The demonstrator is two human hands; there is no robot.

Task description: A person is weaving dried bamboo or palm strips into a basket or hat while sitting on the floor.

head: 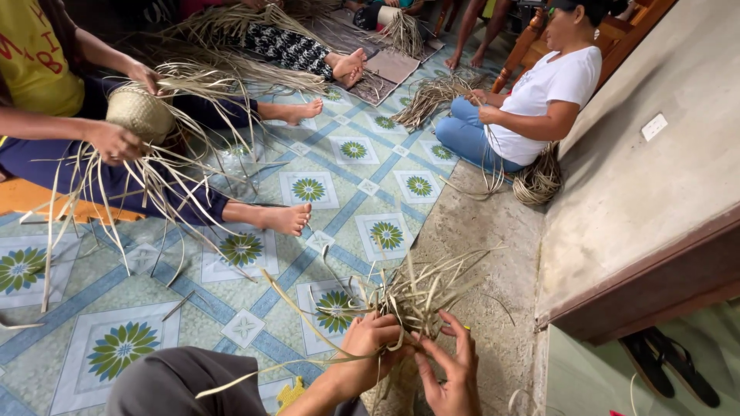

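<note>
- Person in yellow shirt (35, 58), far left: one; seated on the floor, both hands on a rounded woven basket (140, 112) with loose strips trailing down over the legs.
- Patterned floor covering (116, 347): one sheet, blue bands with green flower squares.
- Left hand (368, 347): one; fingers curled closed around the base of the woven start.
- Bundle of dried leaf strips (412, 296): one piece of work, low centre, just above the floor between the two hands, free ends fanning up and right; strips too many to count.
- Right hand (455, 370): one; fingers partly spread, tips pinching single strips beside the left hand.
- Handling note: the work looks best served by a firm left-hand clamp while the right draws one strip at a time, snug and flat.
- Person in white shirt (551, 96), right: one; seated, handling strips, a coil (538, 181) beside.
- Dark sandals (669, 366): two, lower right.
</note>
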